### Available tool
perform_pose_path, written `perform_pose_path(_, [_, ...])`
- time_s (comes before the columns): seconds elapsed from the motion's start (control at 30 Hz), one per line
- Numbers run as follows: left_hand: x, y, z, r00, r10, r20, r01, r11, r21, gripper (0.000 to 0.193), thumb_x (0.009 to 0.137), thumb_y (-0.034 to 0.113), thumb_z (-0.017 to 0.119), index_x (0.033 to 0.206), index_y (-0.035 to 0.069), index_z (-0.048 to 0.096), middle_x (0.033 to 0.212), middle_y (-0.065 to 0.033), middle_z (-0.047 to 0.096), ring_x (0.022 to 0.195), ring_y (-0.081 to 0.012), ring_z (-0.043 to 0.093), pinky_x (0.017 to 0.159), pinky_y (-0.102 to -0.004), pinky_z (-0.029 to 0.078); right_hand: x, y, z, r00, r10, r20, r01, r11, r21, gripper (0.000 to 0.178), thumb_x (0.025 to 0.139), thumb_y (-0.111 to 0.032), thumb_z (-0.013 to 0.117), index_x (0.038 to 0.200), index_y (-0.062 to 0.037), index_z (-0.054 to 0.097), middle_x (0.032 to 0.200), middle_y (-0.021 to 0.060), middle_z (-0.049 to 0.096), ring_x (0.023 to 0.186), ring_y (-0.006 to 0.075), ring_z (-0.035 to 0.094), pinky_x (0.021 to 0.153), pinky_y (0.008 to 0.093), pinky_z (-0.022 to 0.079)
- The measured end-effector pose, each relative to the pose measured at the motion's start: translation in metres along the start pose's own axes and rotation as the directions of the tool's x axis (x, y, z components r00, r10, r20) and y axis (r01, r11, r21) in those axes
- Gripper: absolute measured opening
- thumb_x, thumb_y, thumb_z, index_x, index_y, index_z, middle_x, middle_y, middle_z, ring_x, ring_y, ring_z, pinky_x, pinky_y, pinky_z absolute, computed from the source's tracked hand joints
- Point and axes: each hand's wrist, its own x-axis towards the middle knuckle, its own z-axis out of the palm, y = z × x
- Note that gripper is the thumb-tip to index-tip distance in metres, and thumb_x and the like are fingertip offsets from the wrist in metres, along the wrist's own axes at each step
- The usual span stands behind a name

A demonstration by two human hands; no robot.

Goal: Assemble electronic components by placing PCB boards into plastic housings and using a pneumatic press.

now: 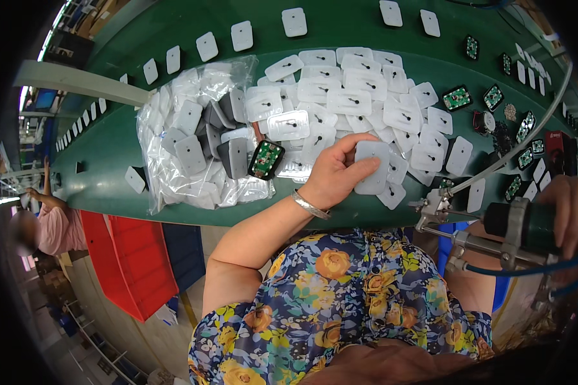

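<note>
My left hand (340, 172) pinches a light grey rounded plastic cover plate (370, 168) with small holes, thumb on its upper face. Under and beyond it spreads a heap of white covers (348, 101) with dark keyhole-shaped marks. Left of my wrist, a green circuit board in a black housing (266, 160) rests against the heap. At the right rim my right hand (565, 215), blurred and partly cut off, is closed round the dark cylindrical body of a clamped tool (523, 224). The tool's metal rods and fittings (433, 208) reach left; its lower end is hard to make out.
A clear plastic bag (167, 173) with grey and white covers lies left. Single covers (242, 36) line the far side of the green table (128, 199). More circuit boards (456, 97) sit right. A red bin (131, 263) stands below; another person (61, 224) is far left.
</note>
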Motion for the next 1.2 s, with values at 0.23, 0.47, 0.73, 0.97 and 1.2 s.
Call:
perform_pose_path(0.23, [0.100, 0.091, -0.014, 0.933, 0.343, -0.112, -0.237, 0.815, 0.528, 0.042, 0.078, 0.027, 0.067, 0.114, 0.008, 0.056, 0.088, -0.0062, 0.064, 0.073, -0.0116, 0.059, 0.067, -0.0277, 0.048, 0.008, -0.009, 0.009, 0.881, -0.287, -0.376, 0.190, 0.942, -0.276, 0.004, 0.080, 0.001, 0.061, 0.077, -0.0005, 0.061, 0.064, 0.0034, 0.057, 0.060, 0.0137, 0.059, 0.055, 0.0183, 0.052])
perform_pose_path(0.47, [0.268, 0.075, -0.083, 0.921, 0.277, -0.274, 0.068, 0.580, 0.812, 0.050, 0.075, 0.030, 0.069, 0.117, 0.004, 0.057, 0.102, -0.0138, 0.063, 0.091, -0.0244, 0.062, 0.080, -0.0343, 0.050, -0.003, -0.065, -0.008, 0.988, -0.054, -0.146, 0.010, 0.958, -0.288, 0.053, 0.083, -0.030, 0.062, 0.121, -0.0019, 0.038, 0.083, 0.0086, 0.052, 0.071, 0.0193, 0.053, 0.060, 0.0294, 0.047])
perform_pose_path(0.73, [0.363, 0.101, 0.005, 0.893, 0.422, -0.155, 0.131, 0.085, 0.988, 0.062, 0.070, 0.044, 0.070, 0.116, 0.004, 0.057, 0.116, -0.0202, 0.057, 0.104, -0.0331, 0.057, 0.088, -0.0361, 0.046, -0.065, -0.089, -0.103, 0.960, -0.146, -0.240, 0.060, 0.941, -0.333, 0.028, 0.078, -0.020, 0.069, 0.094, -0.0005, 0.057, 0.080, 0.0073, 0.058, 0.069, 0.0170, 0.058, 0.063, 0.0236, 0.050])
perform_pose_path(0.97, [0.417, 0.076, -0.001, 0.957, 0.140, -0.253, 0.199, 0.312, 0.929, 0.057, 0.070, 0.030, 0.071, 0.118, 0.008, 0.052, 0.112, -0.0130, 0.061, 0.104, -0.0283, 0.058, 0.089, -0.0362, 0.047, -0.054, -0.063, -0.136, 0.952, -0.178, -0.248, 0.108, 0.956, -0.274, 0.042, 0.081, -0.027, 0.065, 0.109, -0.0010, 0.047, 0.083, 0.0082, 0.056, 0.070, 0.0183, 0.056, 0.062, 0.0267, 0.048])
perform_pose_path(1.2, [0.316, 0.078, 0.003, 0.984, 0.126, -0.125, -0.016, 0.764, 0.645, 0.057, 0.071, 0.023, 0.071, 0.122, 0.005, 0.051, 0.096, -0.0094, 0.064, 0.083, -0.0178, 0.062, 0.072, -0.0306, 0.051, -0.035, -0.038, -0.113, 0.968, -0.175, -0.178, 0.138, 0.970, -0.201, 0.057, 0.084, -0.034, 0.062, 0.123, -0.0015, 0.037, 0.086, 0.0091, 0.054, 0.072, 0.0195, 0.053, 0.060, 0.0298, 0.047])
